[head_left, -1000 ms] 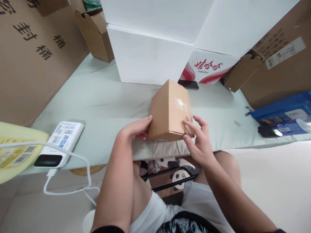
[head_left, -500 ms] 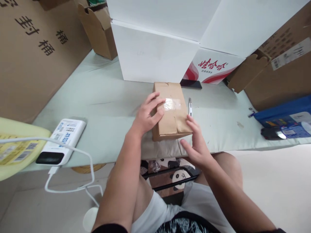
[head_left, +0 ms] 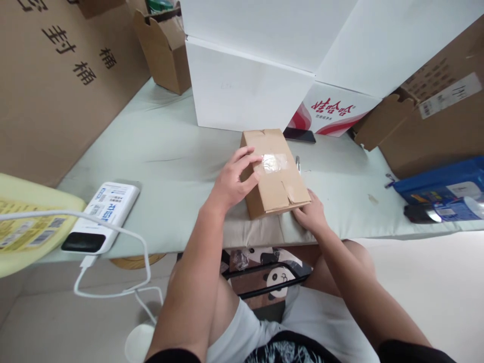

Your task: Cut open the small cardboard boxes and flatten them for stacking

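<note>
A small brown cardboard box [head_left: 278, 179] lies flat near the front edge of a pale green table [head_left: 170, 161], with a strip of clear tape on its top. My left hand [head_left: 232, 179] rests on the box's left side, fingers spread across the top. My right hand [head_left: 310, 214] sits at the box's near right corner, its fingers tucked under or behind the box edge and mostly hidden. A pen [head_left: 298, 164] lies just right of the box.
A large white box [head_left: 245, 85] and a red-printed white carton [head_left: 333, 108] stand behind. Brown cartons [head_left: 56, 85] line the left, and another [head_left: 434, 111] stands at right. A white power bank [head_left: 102, 214] with cable lies left, blue packs [head_left: 442, 184] right, a dark phone [head_left: 300, 135] behind.
The box was standing tilted on edge and now lies flat. My left hand moved onto its top; my right hand dropped to the near right corner.
</note>
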Motion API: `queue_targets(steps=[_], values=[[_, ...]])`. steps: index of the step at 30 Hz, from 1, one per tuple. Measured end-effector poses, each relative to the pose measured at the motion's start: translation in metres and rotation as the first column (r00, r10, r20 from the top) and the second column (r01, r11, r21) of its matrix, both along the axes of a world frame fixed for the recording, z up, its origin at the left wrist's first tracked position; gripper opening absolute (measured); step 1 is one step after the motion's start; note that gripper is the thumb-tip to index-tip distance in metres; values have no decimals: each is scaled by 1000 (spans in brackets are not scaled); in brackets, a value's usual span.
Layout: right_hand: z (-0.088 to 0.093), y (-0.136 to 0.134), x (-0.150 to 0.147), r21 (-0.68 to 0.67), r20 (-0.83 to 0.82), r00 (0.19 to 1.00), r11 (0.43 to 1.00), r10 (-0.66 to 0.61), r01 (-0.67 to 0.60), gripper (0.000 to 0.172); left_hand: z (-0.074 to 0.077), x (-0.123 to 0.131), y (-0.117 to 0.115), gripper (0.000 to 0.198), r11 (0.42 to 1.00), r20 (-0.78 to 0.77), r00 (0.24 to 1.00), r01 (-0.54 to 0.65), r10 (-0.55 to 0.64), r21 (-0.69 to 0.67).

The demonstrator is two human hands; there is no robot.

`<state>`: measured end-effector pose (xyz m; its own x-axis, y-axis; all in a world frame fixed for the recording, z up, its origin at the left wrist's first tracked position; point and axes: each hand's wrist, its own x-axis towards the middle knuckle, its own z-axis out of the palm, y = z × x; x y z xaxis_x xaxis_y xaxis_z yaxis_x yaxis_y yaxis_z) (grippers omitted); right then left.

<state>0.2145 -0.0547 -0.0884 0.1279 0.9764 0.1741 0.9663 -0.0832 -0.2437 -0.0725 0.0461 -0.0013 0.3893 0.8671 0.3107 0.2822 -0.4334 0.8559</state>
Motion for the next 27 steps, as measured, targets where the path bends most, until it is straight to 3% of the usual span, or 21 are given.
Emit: queue_targets(steps=[4,9,12,16,21,23,25,27], values=[[5,-3,2,4,-19,995,995,-99,99,45,-1,1,0,31,1000,-4,1000,2,-2,6],[9,16,0,-6,-58,994,996,-91,91,58,-1,4,0,31,1000,5,1000,2,-2,-2],[12,22,-2,0,-103,989,994,-108,108,43,-1,4,0,32,1000,12,1000,-2,2,-11],[19,5,-3,73,-219,954,972,-205,225,14,-2,3,0,34,1000,15,1000,8,-8,-22],[40,-21,-3,176,-434,855,904,-283,389,19,-1,4,-2,33,1000,-7,1000,7,-7,-25],[56,-23,-4,290,-512,820,846,-257,446,21,-1,7,-2,28,1000,-4,1000,-8,8,-4],[76,-22,-6,510,-540,828,725,-149,463,23,-1,12,-3,22,998,14,998,-56,56,23],[98,-21,-13,715,-468,884,589,3,377,23,-1,19,-4,22,993,30,994,-110,109,41]])
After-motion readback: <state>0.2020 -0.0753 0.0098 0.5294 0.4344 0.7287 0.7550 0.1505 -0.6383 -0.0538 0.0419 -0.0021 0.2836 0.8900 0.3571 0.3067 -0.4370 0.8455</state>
